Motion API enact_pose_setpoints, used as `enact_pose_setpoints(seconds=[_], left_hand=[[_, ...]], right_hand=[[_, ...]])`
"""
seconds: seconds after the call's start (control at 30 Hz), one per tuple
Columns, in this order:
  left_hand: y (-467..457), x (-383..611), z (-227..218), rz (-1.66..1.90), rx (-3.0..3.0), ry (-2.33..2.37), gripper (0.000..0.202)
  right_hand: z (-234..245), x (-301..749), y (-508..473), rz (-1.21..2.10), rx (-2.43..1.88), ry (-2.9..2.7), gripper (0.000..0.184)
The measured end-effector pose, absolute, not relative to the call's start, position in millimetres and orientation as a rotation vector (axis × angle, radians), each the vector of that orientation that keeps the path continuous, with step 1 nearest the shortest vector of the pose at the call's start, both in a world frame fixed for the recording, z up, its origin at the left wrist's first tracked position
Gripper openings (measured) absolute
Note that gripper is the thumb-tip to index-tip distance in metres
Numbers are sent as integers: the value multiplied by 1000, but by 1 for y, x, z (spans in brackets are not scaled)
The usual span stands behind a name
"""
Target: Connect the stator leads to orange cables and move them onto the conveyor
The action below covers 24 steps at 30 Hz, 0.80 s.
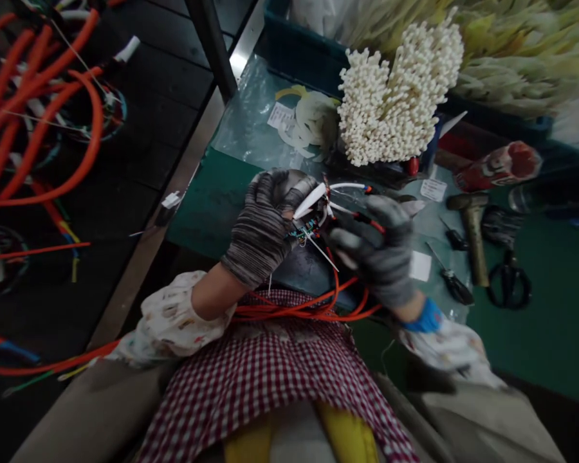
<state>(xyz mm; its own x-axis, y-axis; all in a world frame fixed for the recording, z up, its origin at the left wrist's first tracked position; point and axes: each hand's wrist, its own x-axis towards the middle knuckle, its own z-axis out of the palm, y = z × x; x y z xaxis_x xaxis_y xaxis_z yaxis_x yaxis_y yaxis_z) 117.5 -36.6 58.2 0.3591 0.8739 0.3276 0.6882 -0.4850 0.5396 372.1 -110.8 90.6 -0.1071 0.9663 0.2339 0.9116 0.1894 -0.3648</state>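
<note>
My left hand [270,222], in a grey striped knit glove, is closed around a wire harness [306,228] at the table's near edge. White sleeves, orange-tipped leads and small blue-green wire ends stick out of the harness. A thin white cable tie [323,252] juts from it toward the lower right. My right hand [383,247], gloved too, is just right of the harness beside the orange leads. Motion smears its fingers, so whether they grip anything is unclear. Orange cables [309,312] run from the harness across my checked apron [265,366].
Bundled white tubes or ties [398,96] stand beyond my hands, near a blue bin [303,48]. A hammer [473,238], scissors [509,280], a screwdriver [456,283] and a red can [499,167] lie on the right. Coiled orange cables [33,122] are at left.
</note>
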Motion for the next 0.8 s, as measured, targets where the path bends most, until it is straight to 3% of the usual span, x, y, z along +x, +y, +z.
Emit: enact_pose_setpoints(seconds=[0.17, 0.53, 0.8], left_hand=[[-39, 116, 59, 812, 2452, 1272, 76], [-35, 127, 52, 849, 2295, 1261, 59], [-35, 127, 65, 776, 2049, 1314, 49]], right_hand=[[55, 341, -67, 125, -1798, -2127, 61], [38, 378, -58, 226, -1619, -2188, 100], [37, 393, -58, 417, -1701, -2385, 86]])
